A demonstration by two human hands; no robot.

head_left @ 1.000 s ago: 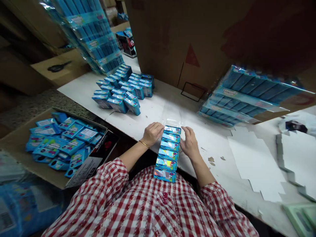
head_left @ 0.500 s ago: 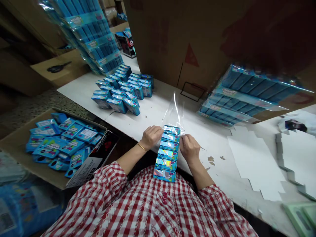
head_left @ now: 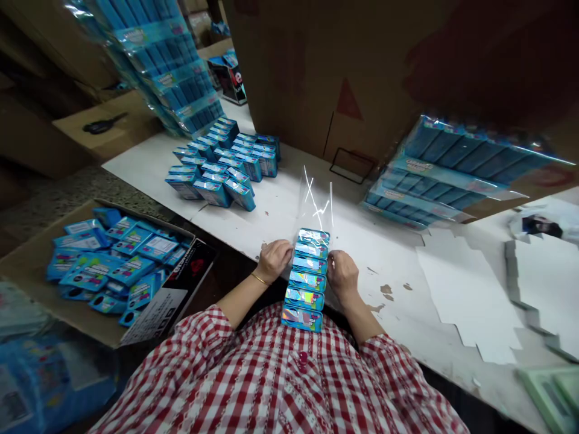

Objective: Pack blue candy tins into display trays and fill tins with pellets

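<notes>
A row of several small blue boxes runs from the table's front edge toward my checked shirt. A clear plastic bag covers the far end of the row, and its far part lies loose and shiny over the white table. My left hand is closed in a pinch on the bag's left edge, beside the second and third boxes. On the other side, my right hand pinches the bag's right edge with curled fingers. The bag's near rim is hard to make out.
Loose blue boxes stand in groups on the white table. A carton of blue boxes is at left. Wrapped stacks rise behind and another wrapped stack sits right, near flat white card. A large carton stands behind.
Both hands have moved slightly toward my body along the row, drawing the bag's edges with them. The bag's far part has flattened and widened. The boxes stay nearly in place.
</notes>
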